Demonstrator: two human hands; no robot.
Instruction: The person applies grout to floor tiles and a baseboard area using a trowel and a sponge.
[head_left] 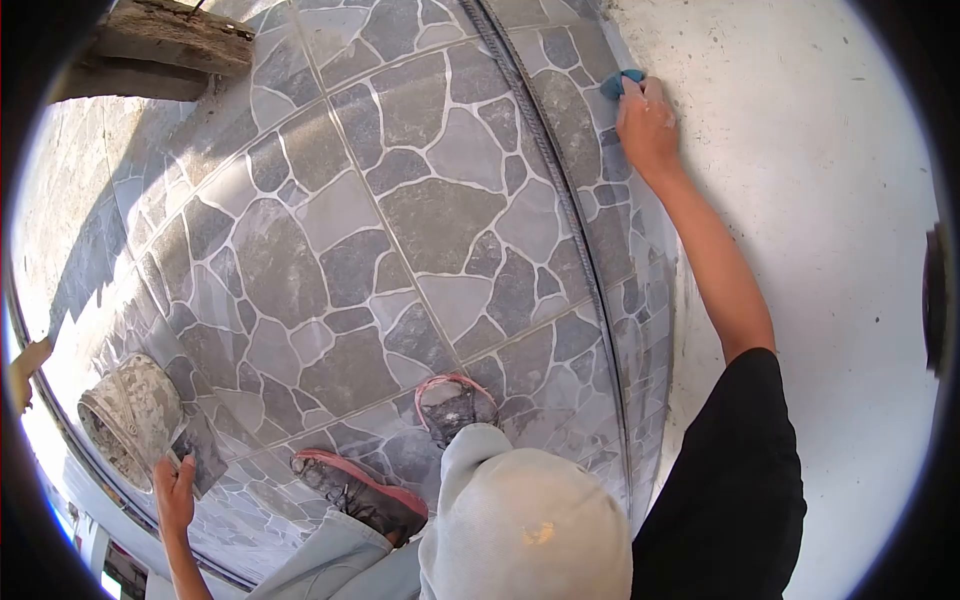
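My right hand point(650, 125) reaches far out with its fingers closed on a teal sponge or cloth point(620, 84). The teal piece sits at the edge of the stone-patterned tiles point(440, 220), where they meet the white wall point(800, 180). Low on the left, my left hand point(176, 490) grips a flat dark grey plate point(205, 452), much like a trowel blade. That plate overlaps the side of a mortar-crusted bucket point(135, 405), which lies tilted with its mouth to the left.
A black ribbed bar or hose point(565, 180) runs lengthwise over the tiles. Rough timber point(170, 50) rests at the upper left. My dusty shoes point(365, 490) stand on the tiles, below which a pale cap point(530, 520) fills the view. A dark round object point(935, 300) is at the right edge.
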